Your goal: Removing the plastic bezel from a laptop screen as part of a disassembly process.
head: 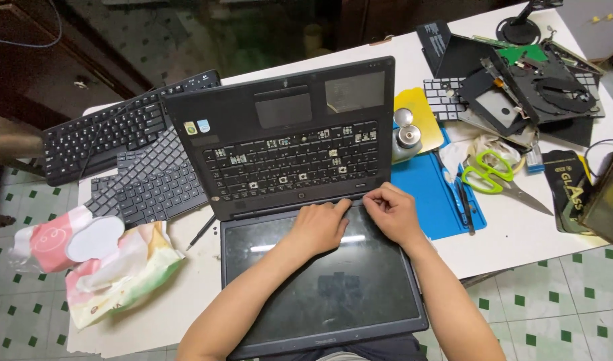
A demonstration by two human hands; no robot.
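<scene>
Laptop [299, 200] lies opened flat on the white surface [520, 230], turned so its dark screen is nearest the person and its keyboard deck is farther away; most keycaps are off the deck. Both hands sit at the hinge strip between screen and deck. The left hand [320, 227] is curled, fingers bent together and tips pressing on the hinge edge, holding nothing that shows. The right hand [392, 212] is just beside it, fingers drawn together with thumb and forefinger closed at the same strip; whether they pinch something small I cannot tell.

Left of the laptop lie two loose keyboards [132, 154], partly overlapping, and nearer the person a pack of wipes [112, 264]. To the right is a blue mat [430, 194] with a small bottle [406, 139], then green-handled scissors [490, 175]. Dismantled laptop parts [520, 83] are piled at the far right corner.
</scene>
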